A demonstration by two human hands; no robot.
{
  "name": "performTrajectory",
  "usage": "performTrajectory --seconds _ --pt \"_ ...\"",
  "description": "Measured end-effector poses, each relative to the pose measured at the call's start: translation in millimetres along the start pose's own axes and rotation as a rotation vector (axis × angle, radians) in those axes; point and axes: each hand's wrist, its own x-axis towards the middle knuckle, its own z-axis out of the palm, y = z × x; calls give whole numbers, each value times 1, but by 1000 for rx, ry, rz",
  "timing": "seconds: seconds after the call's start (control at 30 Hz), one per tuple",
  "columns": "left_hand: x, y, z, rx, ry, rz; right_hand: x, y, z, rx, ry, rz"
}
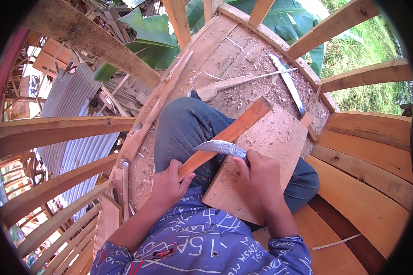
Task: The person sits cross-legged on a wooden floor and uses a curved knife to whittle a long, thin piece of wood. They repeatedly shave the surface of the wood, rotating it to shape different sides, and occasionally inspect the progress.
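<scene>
Closest in, the left hand (170, 183) is clamped round the near end of a reddish-brown wooden stick (225, 137), which slants up and away across the person's lap. The right hand (258, 176) is closed on the handle of a curved knife (220, 147), its grey blade laid flat across the stick; the handle itself is buried in the fist. Under both lies a pale wooden board (266, 156), dusted with shavings, its near edge hidden by the right forearm. Beyond the knees, the curved boat hull (243, 50) holds more shavings (270, 87), a long thin saw blade (287, 80) and a loose slat (234, 82).
</scene>
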Motion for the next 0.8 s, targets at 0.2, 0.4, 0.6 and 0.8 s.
performTrajectory --seconds 0.2,0.4,0.6,0.8 --pt "1 -2 5 -10 40 27 -1 -1 2 -63 84 27" --pt "6 3 -1 -27 -37 -23 -1 1 0 -120 170 3" --pt "5 0 2 -14 -22 9 -6 11 6 -144 195 -12" --pt "1 -11 7 -74 54 -22 -13 71 -31 -146 526 238"
